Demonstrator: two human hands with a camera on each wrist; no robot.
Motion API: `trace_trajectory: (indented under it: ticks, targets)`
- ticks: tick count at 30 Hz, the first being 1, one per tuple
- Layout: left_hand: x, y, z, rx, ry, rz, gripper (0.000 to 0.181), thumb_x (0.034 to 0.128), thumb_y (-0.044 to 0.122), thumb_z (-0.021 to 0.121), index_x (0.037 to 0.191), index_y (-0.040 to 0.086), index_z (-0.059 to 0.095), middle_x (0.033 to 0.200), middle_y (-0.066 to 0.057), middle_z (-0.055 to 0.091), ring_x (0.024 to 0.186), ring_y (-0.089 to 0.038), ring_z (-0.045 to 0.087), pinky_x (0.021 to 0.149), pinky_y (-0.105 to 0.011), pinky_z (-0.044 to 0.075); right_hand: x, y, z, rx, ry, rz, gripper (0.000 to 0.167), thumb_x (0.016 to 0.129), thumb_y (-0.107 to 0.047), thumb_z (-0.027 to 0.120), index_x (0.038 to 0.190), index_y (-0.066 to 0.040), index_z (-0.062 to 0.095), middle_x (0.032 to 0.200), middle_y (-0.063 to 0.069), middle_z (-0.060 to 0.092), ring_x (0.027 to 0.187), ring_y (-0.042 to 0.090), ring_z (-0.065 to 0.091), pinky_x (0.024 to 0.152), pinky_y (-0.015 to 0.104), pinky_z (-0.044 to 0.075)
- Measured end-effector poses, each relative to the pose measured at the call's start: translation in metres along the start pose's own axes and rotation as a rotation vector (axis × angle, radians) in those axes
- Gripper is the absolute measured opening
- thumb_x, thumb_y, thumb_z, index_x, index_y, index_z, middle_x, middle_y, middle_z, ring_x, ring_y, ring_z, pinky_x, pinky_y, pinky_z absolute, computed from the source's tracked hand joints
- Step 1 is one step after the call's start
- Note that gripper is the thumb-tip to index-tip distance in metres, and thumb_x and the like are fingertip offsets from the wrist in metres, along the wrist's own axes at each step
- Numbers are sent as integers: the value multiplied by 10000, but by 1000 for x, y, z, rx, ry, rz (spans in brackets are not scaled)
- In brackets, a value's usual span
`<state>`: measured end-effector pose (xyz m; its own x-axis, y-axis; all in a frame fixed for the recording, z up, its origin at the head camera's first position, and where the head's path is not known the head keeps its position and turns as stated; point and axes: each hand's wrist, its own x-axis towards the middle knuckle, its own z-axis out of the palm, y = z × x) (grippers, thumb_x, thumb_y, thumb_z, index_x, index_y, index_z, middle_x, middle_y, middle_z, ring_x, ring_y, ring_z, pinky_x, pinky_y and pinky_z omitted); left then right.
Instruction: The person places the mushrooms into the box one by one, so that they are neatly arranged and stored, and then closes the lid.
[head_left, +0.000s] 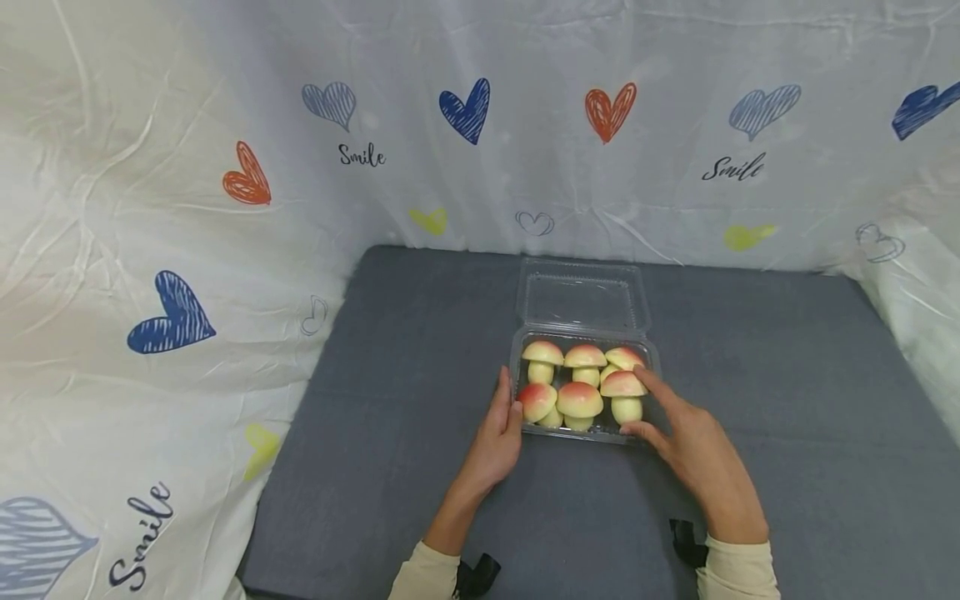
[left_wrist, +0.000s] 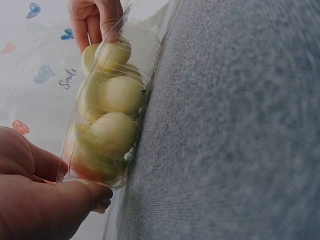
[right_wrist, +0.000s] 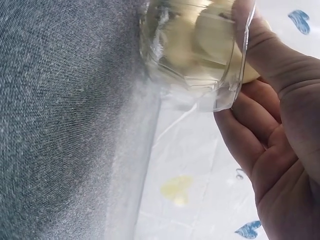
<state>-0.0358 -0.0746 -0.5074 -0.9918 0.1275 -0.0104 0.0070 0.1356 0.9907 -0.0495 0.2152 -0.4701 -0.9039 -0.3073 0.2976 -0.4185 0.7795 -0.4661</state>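
Note:
A clear plastic clamshell box lies on the grey table, its lid folded back away from me. Two rows of mushroom-shaped pieces with pale yellow stems and red-tinged caps fill it, among them a front middle mushroom. My left hand grips the box's left side, thumb and fingers at its rim in the left wrist view. With thumb and index finger, my right hand pinches the front right mushroom by cap and stem. That mushroom overlaps the back right mushroom.
Grey cloth covers the table. White fabric printed with hearts and "Smile" hangs behind it and along both sides. Black straps show at both wrists.

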Motion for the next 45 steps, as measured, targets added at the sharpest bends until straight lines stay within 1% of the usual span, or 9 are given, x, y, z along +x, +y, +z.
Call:
trace_trajectory:
  ticks: [3,9,13,19,22,27,34,41,45]
  targets:
    - [0,0,0,1,-2,-3,660,1160,124,392,1685,12,9,1770,-161,17,1629,-300,31,1297,-526,101,0,0,0,-7,17,-3,862,826,-241,913,1584,-192,507,1267,236,728,951,409,762,785,594,580]
    - [0,-1,1,8,1,-4,661,1159,130,397,1688,20,16,1770,-159,30,1629,-299,47,1295,-530,111,-1,1,2,-33,43,-26,879,809,-231,916,1588,-170,512,1311,228,708,939,419,763,770,592,581]
    - [-1,0,1,13,-1,-6,659,1161,134,394,1689,24,16,1771,-152,28,1629,-293,39,1296,-528,111,-1,1,2,-42,41,-21,874,824,-230,905,1596,-157,500,1337,243,688,936,444,756,771,614,572]
    - [-2,1,1,8,3,-9,658,1160,134,394,1690,27,20,1771,-152,32,1628,-307,51,1294,-536,118,-2,-2,3,-46,11,19,850,884,-245,864,1625,-175,454,1397,243,652,946,457,751,784,634,563]
    - [-2,0,1,11,3,-6,658,1161,138,391,1691,29,16,1771,-149,22,1628,-306,42,1294,-539,112,-3,-3,4,-41,18,13,844,891,-237,862,1628,-189,453,1466,198,617,987,450,749,801,632,565]
    - [-2,-2,1,8,2,-5,659,1163,142,390,1691,32,12,1772,-145,23,1627,-303,44,1293,-539,117,-3,0,5,-45,68,-40,855,831,-193,905,1592,-202,515,1518,106,597,1077,416,740,834,601,576]
    - [-1,-2,0,3,4,1,651,1160,126,386,1688,22,21,1769,-160,21,1628,-301,39,1297,-521,101,-4,1,6,-44,85,-71,848,796,-170,915,1562,-245,560,1542,64,581,1144,363,724,821,535,590]
    - [0,-2,1,13,8,-6,653,1158,130,395,1691,26,32,1770,-150,33,1628,-292,44,1297,-520,101,-4,0,7,-56,108,-97,733,822,-85,888,1495,-236,639,1450,124,651,1068,366,750,764,515,609]
    - [-1,-2,1,12,6,-8,655,1159,134,397,1691,24,31,1771,-152,31,1627,-294,49,1296,-523,107,-6,0,8,-61,98,-81,726,831,-77,886,1494,-239,640,1456,115,650,1073,361,749,769,515,609]
